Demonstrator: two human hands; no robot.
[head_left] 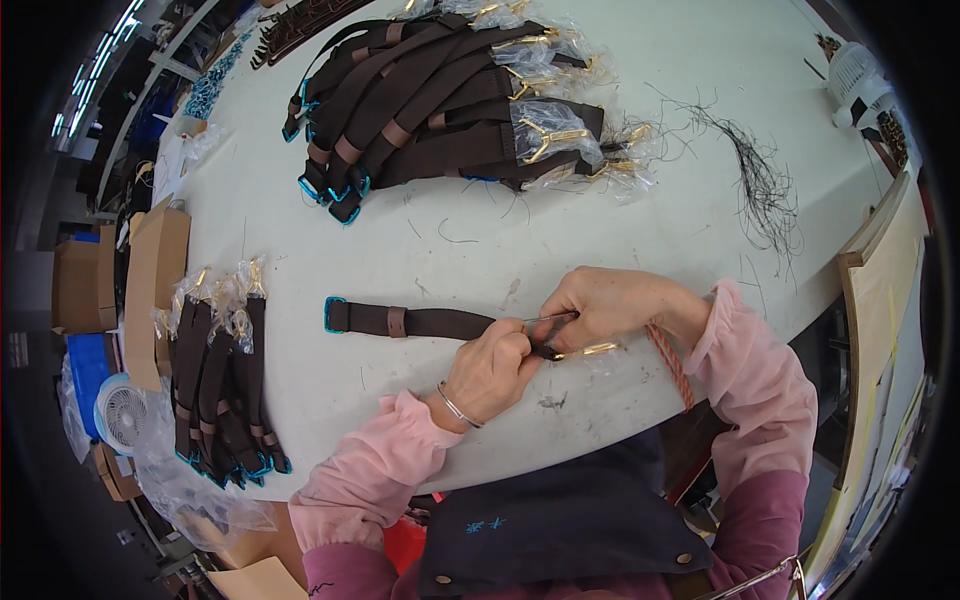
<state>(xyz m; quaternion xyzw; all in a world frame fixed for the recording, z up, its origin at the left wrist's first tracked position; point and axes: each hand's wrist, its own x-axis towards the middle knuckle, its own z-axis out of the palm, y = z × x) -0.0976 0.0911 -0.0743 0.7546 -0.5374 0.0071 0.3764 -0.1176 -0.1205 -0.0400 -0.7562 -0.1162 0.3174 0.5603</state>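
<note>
A dark brown webbing strap lies across the near middle of the table, with a blue-covered buckle at its left end and a brown keeper loop along it. My left hand is closed on the strap near its right end. Close beside it, my right hand is closed around small thread snips, whose metal blades point toward my left fingers. Below the right hand, a gold hook in clear plastic sits at the strap's right end. Fingers partly hide the strap end and the snips' handles.
A large pile of similar straps lies at the far side. A smaller bundle rests at the left edge. Loose black threads are heaped at right. A red-and-white cord hangs by my right wrist. A white fan stands far right.
</note>
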